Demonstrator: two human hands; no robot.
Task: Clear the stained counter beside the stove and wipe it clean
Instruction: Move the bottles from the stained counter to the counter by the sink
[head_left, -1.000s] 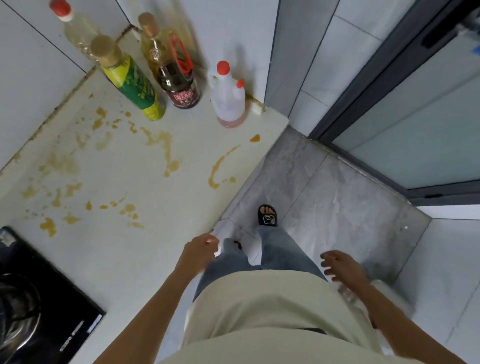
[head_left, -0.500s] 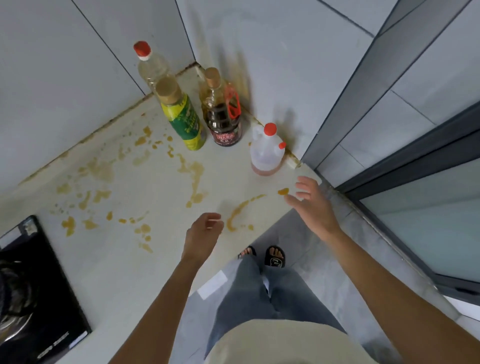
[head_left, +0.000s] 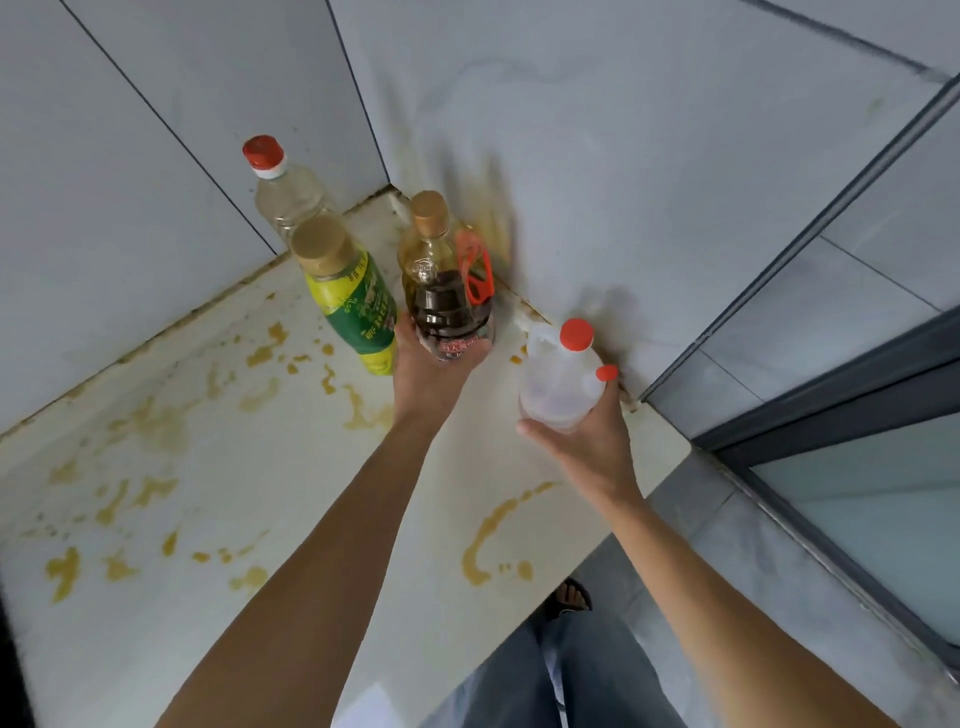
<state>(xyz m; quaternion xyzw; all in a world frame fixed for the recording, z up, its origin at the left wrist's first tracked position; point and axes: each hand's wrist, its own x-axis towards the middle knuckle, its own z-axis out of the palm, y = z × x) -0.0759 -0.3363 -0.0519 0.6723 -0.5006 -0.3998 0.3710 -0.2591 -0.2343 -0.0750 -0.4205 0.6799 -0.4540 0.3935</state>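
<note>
Four bottles stand or are held at the back corner of the pale table (head_left: 156, 649), which is spattered all over with yellow-brown stains (head_left: 156, 431). Farthest left, against the tiled wall (head_left: 130, 208), is one clear bottle (head_left: 288, 200) with a red cap. Just in front of it stands one bottle with a gold cap and a yellow-green label (head_left: 353, 304); the label carries writing, too blurred to read. Next comes one dark sauce bottle (head_left: 441, 291) with a gold cap and an orange-red carrying handle; its red label strip bears white characters that cannot be made out. The left hand (head_left: 431, 374) grips this bottle low on its body, thumb on the left side and fingers (head_left: 480, 347) curled round under it. Farthest right, one translucent white jug (head_left: 558, 376) with a red cap and a small red side cap is held by the right hand (head_left: 592, 441), thumb across its near side, the other fingers wrapped behind it. Whether either bottle is lifted off the table cannot be told.
</note>
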